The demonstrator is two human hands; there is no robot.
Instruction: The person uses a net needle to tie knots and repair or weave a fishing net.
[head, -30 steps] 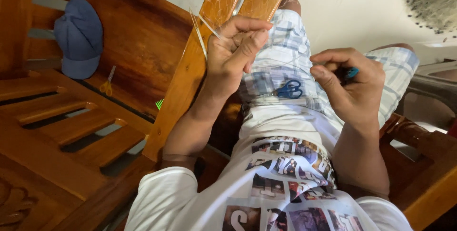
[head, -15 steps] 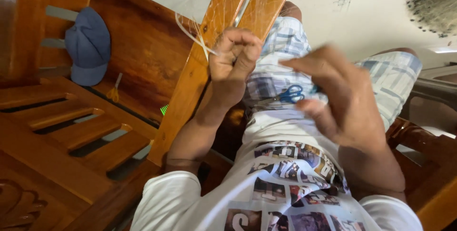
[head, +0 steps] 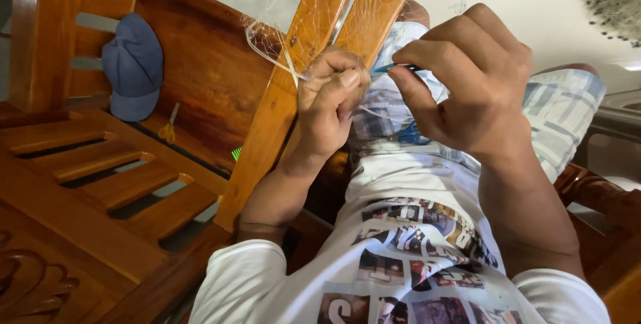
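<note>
Raised since before, right hand [head: 467, 83] pinches a slim blue tool [head: 394, 67] beside left hand [head: 330, 107] pinching clear thread [head: 267, 53].

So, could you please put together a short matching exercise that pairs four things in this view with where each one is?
Things:
1. blue cap
2. small scissors
3. clear line
4. blue tool

Places:
A. pinched in the right hand
B. lying on the wooden bench seat below the cap
C. held by the left hand against the wooden frame
D. resting against the bench back

Pairs: 1-D, 2-B, 3-C, 4-A
</note>
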